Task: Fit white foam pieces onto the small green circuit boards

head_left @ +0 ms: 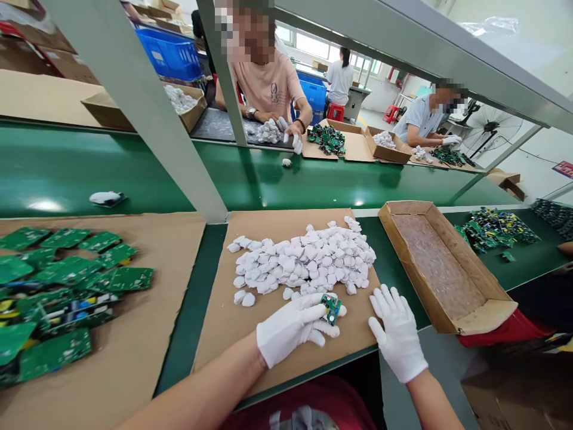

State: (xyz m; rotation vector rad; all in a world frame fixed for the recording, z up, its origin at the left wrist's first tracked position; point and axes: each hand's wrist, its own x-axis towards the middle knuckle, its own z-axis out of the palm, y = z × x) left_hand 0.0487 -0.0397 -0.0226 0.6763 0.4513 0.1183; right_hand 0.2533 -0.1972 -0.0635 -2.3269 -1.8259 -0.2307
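Observation:
Both my hands wear white gloves. My left hand (293, 327) rests on a brown cardboard sheet (237, 334) and pinches a small green circuit board (332, 308) between thumb and fingers. My right hand (396, 329) lies flat with its fingers spread at the sheet's right edge, holding nothing. Just beyond both hands lies a heap of several small white plastic housings (308, 260) on the same sheet.
Larger green circuit boards (62, 292) are piled on cardboard at left. An open cardboard box (447, 310) stands at right, more boards (495, 230) beyond it. Across the green conveyor belt (134, 173), which carries a white part (105, 197), two other people handle similar parts.

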